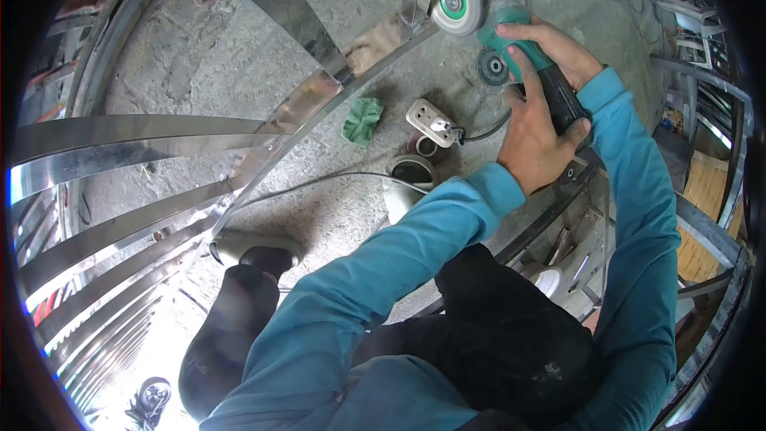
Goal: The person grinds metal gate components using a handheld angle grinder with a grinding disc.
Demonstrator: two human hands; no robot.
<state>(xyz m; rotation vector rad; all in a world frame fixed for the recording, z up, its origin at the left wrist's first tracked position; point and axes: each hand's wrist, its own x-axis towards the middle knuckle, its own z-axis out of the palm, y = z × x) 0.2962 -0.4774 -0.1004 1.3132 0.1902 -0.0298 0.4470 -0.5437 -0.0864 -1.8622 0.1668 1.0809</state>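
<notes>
The left hand [531, 140] hides the rear of the grinder [554, 86].

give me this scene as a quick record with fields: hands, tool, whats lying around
left hand: closed round the dark rear of the angle grinder
right hand: grips the teal body behind the head
grinding disc: close to the steel frame, contact unclear
concrete floor: green cloth, power socket with a plug in it, spare disc
clothing: teal long sleeves, dark trousers

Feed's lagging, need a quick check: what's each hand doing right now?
Left hand: closed around the rear of the grinder.
Right hand: closed on the grinder's front, behind the disc.
</notes>
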